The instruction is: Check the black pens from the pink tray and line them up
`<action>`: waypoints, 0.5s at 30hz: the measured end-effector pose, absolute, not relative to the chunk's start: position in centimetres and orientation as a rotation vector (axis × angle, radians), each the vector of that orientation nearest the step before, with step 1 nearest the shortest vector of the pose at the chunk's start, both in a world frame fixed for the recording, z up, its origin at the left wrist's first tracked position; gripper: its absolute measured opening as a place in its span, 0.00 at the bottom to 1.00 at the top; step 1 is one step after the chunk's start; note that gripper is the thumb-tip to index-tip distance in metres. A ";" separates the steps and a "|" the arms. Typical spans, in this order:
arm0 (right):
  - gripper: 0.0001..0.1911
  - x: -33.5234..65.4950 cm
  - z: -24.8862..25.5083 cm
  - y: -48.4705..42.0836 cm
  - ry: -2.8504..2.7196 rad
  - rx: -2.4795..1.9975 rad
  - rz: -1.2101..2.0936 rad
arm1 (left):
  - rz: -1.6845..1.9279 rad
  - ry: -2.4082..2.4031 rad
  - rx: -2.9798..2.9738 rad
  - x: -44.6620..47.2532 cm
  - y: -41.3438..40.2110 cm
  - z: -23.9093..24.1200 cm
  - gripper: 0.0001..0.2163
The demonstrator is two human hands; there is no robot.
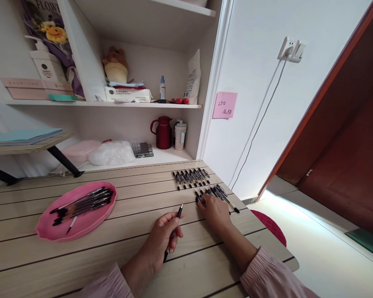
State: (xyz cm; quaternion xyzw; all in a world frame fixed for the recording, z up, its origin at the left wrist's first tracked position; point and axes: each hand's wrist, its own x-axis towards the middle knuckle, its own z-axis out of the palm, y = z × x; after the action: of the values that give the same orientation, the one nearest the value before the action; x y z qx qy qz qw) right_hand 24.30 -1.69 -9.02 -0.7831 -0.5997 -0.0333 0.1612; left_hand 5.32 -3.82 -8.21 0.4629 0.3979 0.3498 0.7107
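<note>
A black pen [180, 210] slants up out of my left hand [163, 236], whose fingers are wrapped round it; its silver, pointed end faces away from me. To the right, my right hand [216, 211] reaches over the nearer row of pens [220, 193], with its fingers curled down at the row's left end. Its fingertips pinch at a pen there, partly hidden by the hand. Just behind lies a second row of pens [191, 178], side by side. On the left, a pink oval tray [107, 219] holds a pile of dark pens [83, 203].
The slatted wooden table [127, 265] ends at a rounded right corner, beside a red stool [270, 225]. Behind it are shelves [170, 155] with a red jug [163, 133], a cup [180, 135] and plastic bags [112, 153]. A small raised stand [49, 142] is at left.
</note>
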 end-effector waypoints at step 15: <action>0.20 18.5 -7.6 -3.3 -0.982 -1.253 1.188 | 0.753 0.841 1.059 5.4 -3.8 -8.1 0.13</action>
State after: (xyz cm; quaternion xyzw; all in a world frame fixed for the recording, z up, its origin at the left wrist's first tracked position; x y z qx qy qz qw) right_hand 18.47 -3.34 -7.57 -0.5285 -0.4141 0.5011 0.5459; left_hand 5.36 -3.82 -8.12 0.4782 0.3799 0.3401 0.7151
